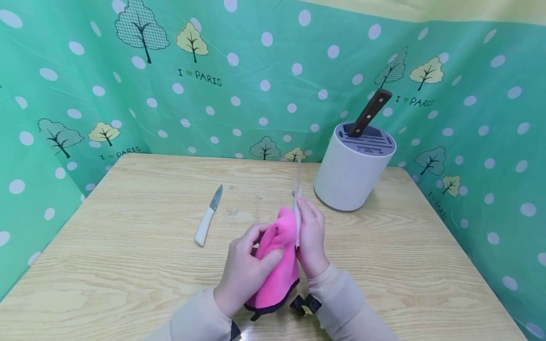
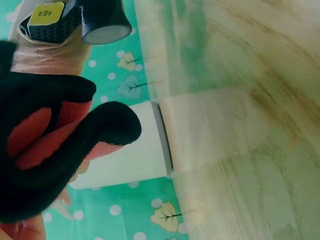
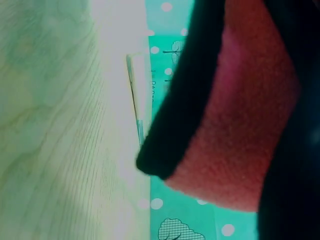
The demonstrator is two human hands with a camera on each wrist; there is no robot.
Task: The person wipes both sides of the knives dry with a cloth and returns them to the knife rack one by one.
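While gripping pink cloth in left hand and pale-handled knife, pointed far, in right hand, over middle of table, near-left of knife block, judge possible cut to left fingers from slippage of bunched cloth past handle onto blade, or from loosened right grip.

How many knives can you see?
3: a small knife lies on the table, a held knife is in the right grip beside the pink cloth, and a brown-handled knife stands in the block. Others could be hidden.
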